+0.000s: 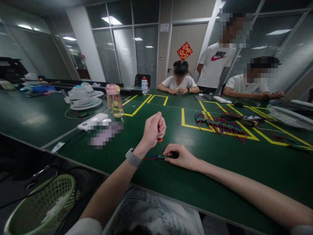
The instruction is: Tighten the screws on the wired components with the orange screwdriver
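My left hand (pixel 154 129) is closed in a fist round the handle of a small screwdriver (pixel 160 143), held upright with its orange collar and thin shaft pointing down. Its tip meets a small circuit board with red and blue wires (pixel 156 157) lying on the green table (pixel 220 169). My right hand (pixel 179 156) rests flat-ish on the table, fingers pinched on the board's right end and a small black part. A grey watch sits on my left wrist.
A pink-lidded water bottle (pixel 114 100), white fan parts (pixel 84 98) and a white remote-like device (pixel 93 121) lie to the left. A bundle of coloured wires (pixel 220 124) lies at right inside yellow tape lines. Three other people are at the far side. A green basket (pixel 41 205) stands lower left.
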### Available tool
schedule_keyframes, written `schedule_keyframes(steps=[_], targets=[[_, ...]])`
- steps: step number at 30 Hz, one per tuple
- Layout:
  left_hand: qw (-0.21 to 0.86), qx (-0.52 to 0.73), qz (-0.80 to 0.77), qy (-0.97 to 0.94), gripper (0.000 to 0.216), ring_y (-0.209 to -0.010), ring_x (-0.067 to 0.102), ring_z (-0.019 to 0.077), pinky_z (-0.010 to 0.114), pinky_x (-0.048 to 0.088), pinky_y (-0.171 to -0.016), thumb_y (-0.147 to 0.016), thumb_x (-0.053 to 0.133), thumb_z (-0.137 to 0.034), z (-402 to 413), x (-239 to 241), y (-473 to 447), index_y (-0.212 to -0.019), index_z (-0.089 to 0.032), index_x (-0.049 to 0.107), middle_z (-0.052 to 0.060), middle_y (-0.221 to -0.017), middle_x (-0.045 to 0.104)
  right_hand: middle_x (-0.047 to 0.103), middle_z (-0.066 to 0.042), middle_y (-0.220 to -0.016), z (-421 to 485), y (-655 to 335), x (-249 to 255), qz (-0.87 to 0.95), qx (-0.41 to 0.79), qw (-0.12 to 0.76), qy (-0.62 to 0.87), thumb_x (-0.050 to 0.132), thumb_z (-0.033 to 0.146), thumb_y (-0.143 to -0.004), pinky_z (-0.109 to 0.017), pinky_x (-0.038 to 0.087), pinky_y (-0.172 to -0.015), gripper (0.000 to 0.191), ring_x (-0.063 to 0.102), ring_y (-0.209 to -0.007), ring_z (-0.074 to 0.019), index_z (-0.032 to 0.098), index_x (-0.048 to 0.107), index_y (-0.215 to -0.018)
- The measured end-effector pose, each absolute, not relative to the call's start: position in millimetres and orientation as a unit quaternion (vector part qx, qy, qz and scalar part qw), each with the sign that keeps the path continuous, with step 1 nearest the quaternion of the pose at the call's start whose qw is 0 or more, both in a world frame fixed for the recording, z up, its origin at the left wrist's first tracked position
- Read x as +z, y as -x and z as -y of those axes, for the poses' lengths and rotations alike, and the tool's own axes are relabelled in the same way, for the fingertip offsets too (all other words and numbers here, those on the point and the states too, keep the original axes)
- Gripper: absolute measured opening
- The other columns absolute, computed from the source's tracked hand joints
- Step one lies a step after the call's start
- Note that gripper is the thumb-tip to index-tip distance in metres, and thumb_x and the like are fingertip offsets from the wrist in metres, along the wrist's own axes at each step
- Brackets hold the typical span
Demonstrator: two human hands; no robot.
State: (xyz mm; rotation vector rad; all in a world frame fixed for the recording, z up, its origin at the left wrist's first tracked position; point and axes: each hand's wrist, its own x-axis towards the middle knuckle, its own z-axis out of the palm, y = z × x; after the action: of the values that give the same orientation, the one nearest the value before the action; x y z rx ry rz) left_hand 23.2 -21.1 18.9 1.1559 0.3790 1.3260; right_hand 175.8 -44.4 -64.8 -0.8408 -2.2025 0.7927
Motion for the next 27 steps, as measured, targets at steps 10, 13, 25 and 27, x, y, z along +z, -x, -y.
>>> schedule_keyframes(steps=[10,13,25,27], targets=[[0.615,0.567,-0.162,-0.523,0.042,-0.031,0.02,0.0006,0.011,0.015,-0.029,-0.082,0.051,-0.05,20,15,-25,-0.061,-0.018,0.035,-0.01,-0.044,0.031,0.063,-0.003,-0.081,44,-175,-63,0.829,0.314,0.319,0.335,0.065,0.018,-0.072,-0.025,0.046,-0.061,0.012,0.054,-0.067,-0.0118,0.017,0.068,-0.083],[0.617,0.563,-0.16,-0.526,0.041,-0.031,0.021,0.0009,0.011,0.015,-0.029,-0.083,0.05,-0.048,20,14,-25,-0.061,-0.018,0.035,-0.009,-0.044,0.032,0.063,-0.003,-0.081,44,-176,-63,0.828,0.315,0.318,0.338,0.066,0.019,-0.072,-0.025,0.046,-0.062,0.012,0.054,-0.068,-0.0119,0.016,0.068,-0.083],[0.618,0.451,-0.118,-0.632,0.025,-0.062,0.054,0.0094,0.02,0.044,-0.053,-0.085,0.046,-0.034,22,18,-18,-0.096,-0.014,0.056,0.005,-0.082,0.059,0.059,-0.001,-0.076,46,-170,-62,0.833,0.271,0.313,0.366,0.063,0.013,-0.071,-0.023,0.043,-0.06,0.01,0.052,-0.065,-0.0111,0.015,0.062,-0.081],[0.567,0.458,-0.13,-0.672,0.028,-0.071,0.057,0.0119,0.024,0.048,-0.063,-0.086,0.049,-0.033,21,19,-15,-0.104,-0.014,0.058,0.008,-0.092,0.061,0.059,-0.001,-0.075,42,-169,-63,0.834,0.256,0.318,0.37,0.063,0.014,-0.072,-0.024,0.043,-0.06,0.007,0.053,-0.066,-0.0113,0.015,0.063,-0.079]])
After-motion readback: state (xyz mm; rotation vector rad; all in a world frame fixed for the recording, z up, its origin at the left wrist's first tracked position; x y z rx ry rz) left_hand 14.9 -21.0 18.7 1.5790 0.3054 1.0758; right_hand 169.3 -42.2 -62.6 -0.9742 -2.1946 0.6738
